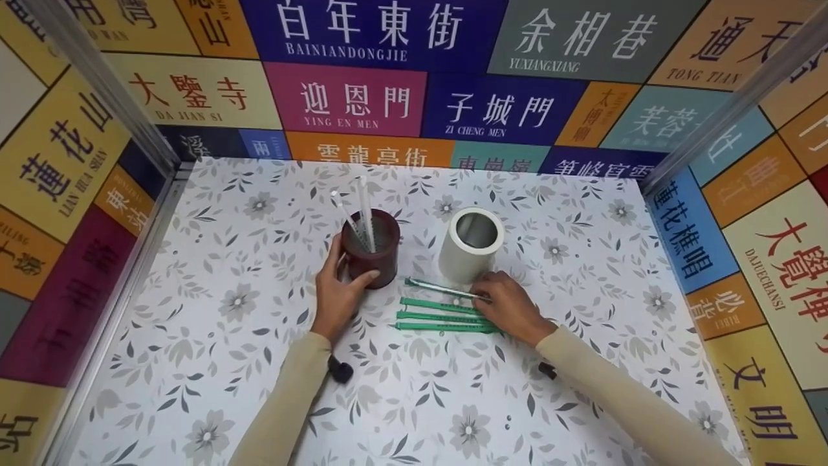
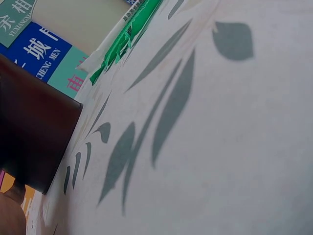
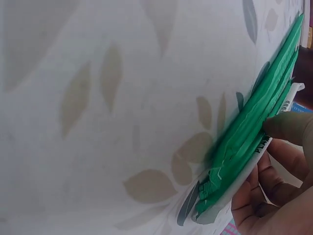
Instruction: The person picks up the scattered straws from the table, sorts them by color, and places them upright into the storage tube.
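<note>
My left hand (image 1: pixel 337 294) grips a dark red-brown cup (image 1: pixel 372 268), thumb in front and fingers round its left side. Two white wrapped straws (image 1: pixel 366 213) lean upright inside that cup. With its thumb and fingertips, my right hand (image 1: pixel 511 307) pinches a wrapped straw (image 1: pixel 446 288), whose white side with black print (image 3: pixel 259 149) shows in the right wrist view. Several green wrapped straws (image 1: pixel 440 316) lie side by side on the table just in front of it. Behind the right hand stands a cream cup (image 1: pixel 467 259), its opening facing up.
A white table (image 1: pixel 246 362) with a grey floral print bears everything. Panels of coloured signs (image 1: pixel 349 97) rise behind it and on both sides. Metal frame posts (image 1: pixel 123 90) stand at the back corners.
</note>
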`<state>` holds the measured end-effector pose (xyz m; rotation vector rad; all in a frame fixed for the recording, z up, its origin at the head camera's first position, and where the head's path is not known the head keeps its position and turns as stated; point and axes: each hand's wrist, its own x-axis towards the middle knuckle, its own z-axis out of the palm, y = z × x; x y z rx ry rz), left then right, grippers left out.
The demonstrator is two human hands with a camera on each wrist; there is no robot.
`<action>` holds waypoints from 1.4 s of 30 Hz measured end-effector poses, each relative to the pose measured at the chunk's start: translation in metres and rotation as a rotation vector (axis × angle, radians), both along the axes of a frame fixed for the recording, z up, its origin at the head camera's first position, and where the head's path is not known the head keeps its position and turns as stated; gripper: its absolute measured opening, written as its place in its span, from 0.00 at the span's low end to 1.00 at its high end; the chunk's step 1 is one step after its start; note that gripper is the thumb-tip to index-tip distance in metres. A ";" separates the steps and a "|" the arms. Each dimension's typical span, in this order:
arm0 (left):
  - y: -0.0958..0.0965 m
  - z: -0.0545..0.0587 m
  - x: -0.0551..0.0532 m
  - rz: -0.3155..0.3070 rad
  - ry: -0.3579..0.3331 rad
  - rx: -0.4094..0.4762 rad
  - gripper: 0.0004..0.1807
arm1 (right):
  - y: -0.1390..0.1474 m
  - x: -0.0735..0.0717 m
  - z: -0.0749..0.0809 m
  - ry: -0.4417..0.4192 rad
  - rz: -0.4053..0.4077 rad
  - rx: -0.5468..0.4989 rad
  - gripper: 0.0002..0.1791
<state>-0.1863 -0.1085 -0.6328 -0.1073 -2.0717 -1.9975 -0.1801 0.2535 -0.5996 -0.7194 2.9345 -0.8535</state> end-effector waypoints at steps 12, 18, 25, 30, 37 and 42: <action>0.002 0.001 0.000 0.021 -0.013 0.011 0.59 | 0.004 0.006 0.003 0.039 -0.003 -0.004 0.04; 0.002 0.001 0.000 0.018 -0.015 0.021 0.59 | 0.005 0.011 0.013 0.035 -0.037 -0.042 0.03; 0.001 0.001 0.001 0.019 -0.020 -0.008 0.59 | 0.001 0.018 0.030 0.001 -0.047 -0.151 0.03; 0.001 0.002 0.001 0.023 -0.019 -0.011 0.60 | -0.003 0.021 0.041 -0.042 -0.046 -0.240 0.04; 0.001 0.001 0.000 0.014 -0.005 0.009 0.59 | -0.011 0.022 0.055 -0.083 -0.041 -0.330 0.08; 0.002 0.000 -0.001 0.010 -0.003 0.037 0.59 | -0.020 0.021 0.067 -0.101 -0.026 -0.341 0.07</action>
